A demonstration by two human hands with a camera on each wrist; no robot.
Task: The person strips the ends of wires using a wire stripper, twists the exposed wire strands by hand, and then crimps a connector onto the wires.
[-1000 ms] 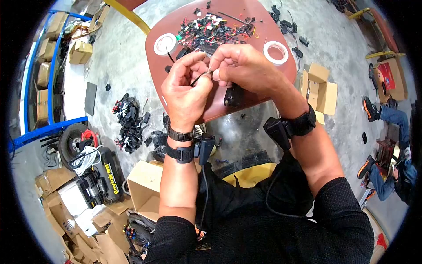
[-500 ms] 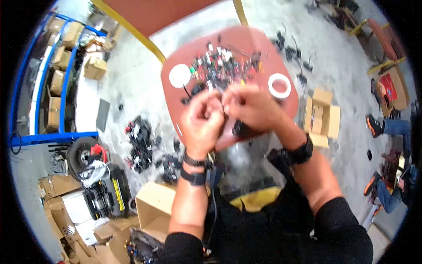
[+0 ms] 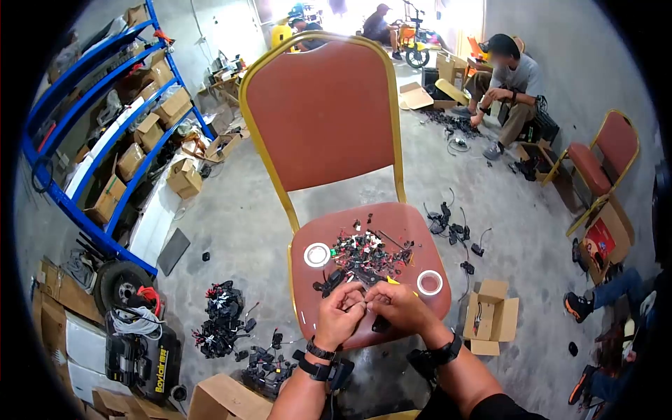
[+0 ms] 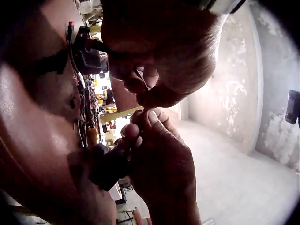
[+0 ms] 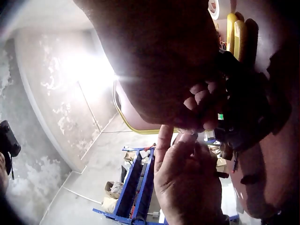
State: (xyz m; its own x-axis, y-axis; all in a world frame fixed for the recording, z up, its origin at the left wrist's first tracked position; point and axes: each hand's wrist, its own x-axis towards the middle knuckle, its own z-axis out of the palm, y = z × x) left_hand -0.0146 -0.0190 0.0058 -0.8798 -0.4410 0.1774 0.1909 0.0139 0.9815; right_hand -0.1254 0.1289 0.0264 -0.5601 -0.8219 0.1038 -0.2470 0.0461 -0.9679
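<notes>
Over the front of a red chair seat (image 3: 413,238), my left hand (image 3: 339,318) and right hand (image 3: 400,306) meet fingertip to fingertip. A thin dark wire (image 4: 142,77) shows among the left fingers in the left wrist view, and that hand pinches it. Thumb and forefinger of the right hand close together at the meeting point; what lies between these tips is hidden. Beneath the hands a black module (image 3: 380,324) lies by the front edge of the seat. Small connectors and wire pieces (image 3: 371,252) are heaped behind the hands.
White tape rolls lie on the seat at left (image 3: 308,255) and right (image 3: 420,283). Yellow handles (image 5: 234,35) show beside the hands. A cardboard box (image 3: 505,318) stands right of the chair, a pile of black parts (image 3: 220,318) left. Another person (image 3: 514,77) sits farther back.
The head view has tilted up, bringing the chair back and the room into sight. Both hands stay together over the seat's front, now lower in the picture.
</notes>
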